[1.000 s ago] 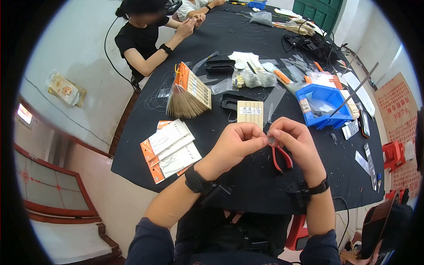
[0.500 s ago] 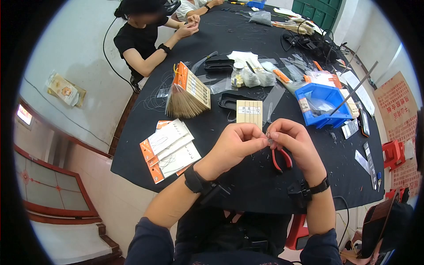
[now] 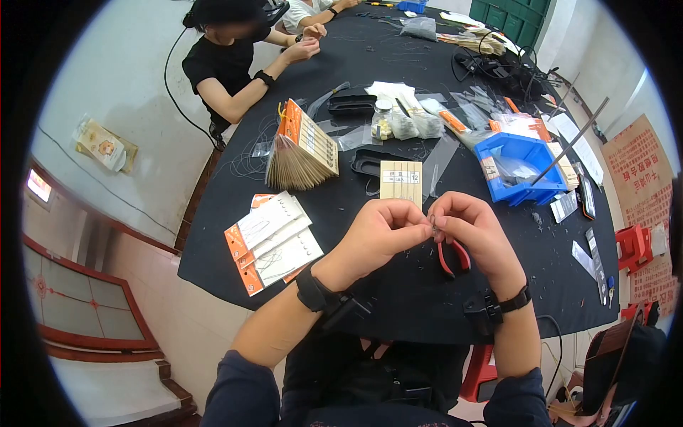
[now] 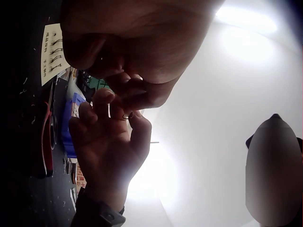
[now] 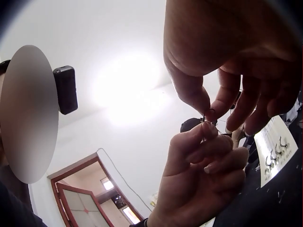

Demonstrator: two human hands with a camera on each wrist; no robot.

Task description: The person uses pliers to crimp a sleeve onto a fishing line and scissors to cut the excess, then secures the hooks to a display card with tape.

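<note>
In the head view my left hand (image 3: 384,226) and right hand (image 3: 475,226) meet fingertip to fingertip above the table's near side. Between them is a small dark fish hook (image 5: 211,110), its curved bend showing in the right wrist view. My left thumb and forefinger pinch it from below, with thin line (image 5: 219,131) trailing out there. From the other side my right thumb and forefinger pinch the hook near its bend. Red-handled pliers (image 3: 465,259) lie just under my right hand, their jaws hidden. Beyond the hands lies a pale card (image 3: 401,186) bearing a row of hooks.
White and orange hook cards (image 3: 274,242) lie at left, behind them a fanned card stack (image 3: 306,153). A blue bin (image 3: 523,192) with a rod across it stands at right. A lidded jar (image 3: 382,119) and plastic bags sit farther back. Another person (image 3: 228,78) works at the far left.
My fingertips shift slightly around the hook, and more of its wire shows between them. Both arms keep almost the same place. The other person's hands have lowered a little.
</note>
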